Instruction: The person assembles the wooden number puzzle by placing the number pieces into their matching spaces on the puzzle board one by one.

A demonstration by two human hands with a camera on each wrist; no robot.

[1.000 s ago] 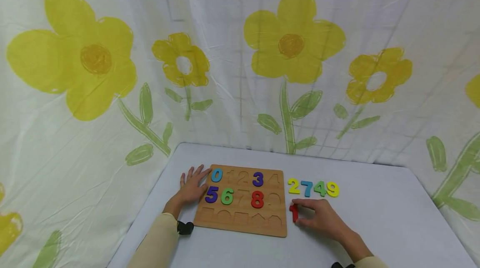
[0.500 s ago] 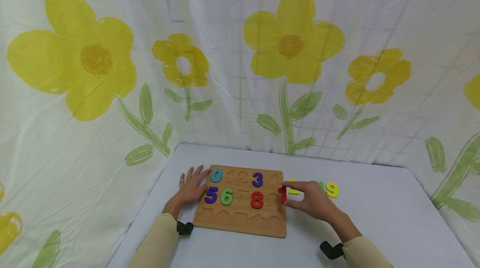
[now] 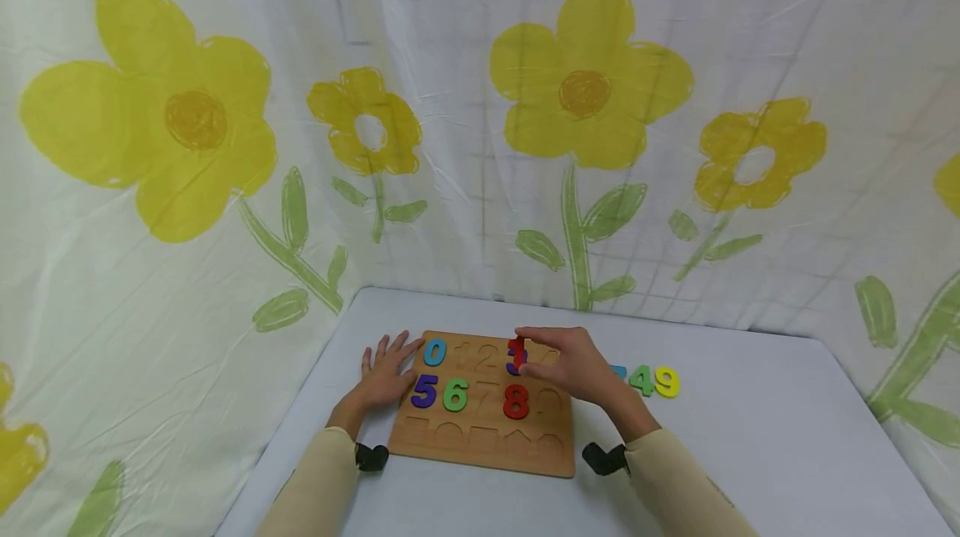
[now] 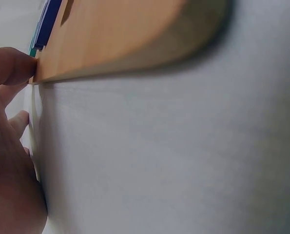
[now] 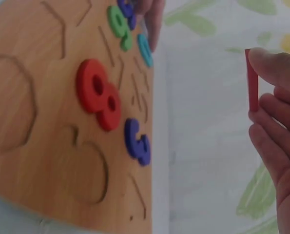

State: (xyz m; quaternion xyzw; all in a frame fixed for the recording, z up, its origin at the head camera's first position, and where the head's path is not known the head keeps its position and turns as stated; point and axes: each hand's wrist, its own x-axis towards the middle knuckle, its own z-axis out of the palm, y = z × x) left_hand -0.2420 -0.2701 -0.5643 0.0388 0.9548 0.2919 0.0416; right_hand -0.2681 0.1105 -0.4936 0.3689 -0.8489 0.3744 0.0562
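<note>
Fingertips (image 5: 269, 63) of right hand (image 3: 573, 366) pinching red 1 (image 3: 516, 351).

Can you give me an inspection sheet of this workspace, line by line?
Surface: pale grey table, bare around the board.
Job's things: wooden number board flat on the table; blue 0, purple 5, green 6, red 8 and purple 3 seated; red 1 held above the top row.
Clutter: green 4 and yellow 9 loose to the right of the board, with a teal piece half hidden.
Hands: left hand rests flat at the board's left edge; right hand pinches the red 1.
Cables: nothing seen.
Surroundings: white cloth with yellow flowers behind the table.
</note>
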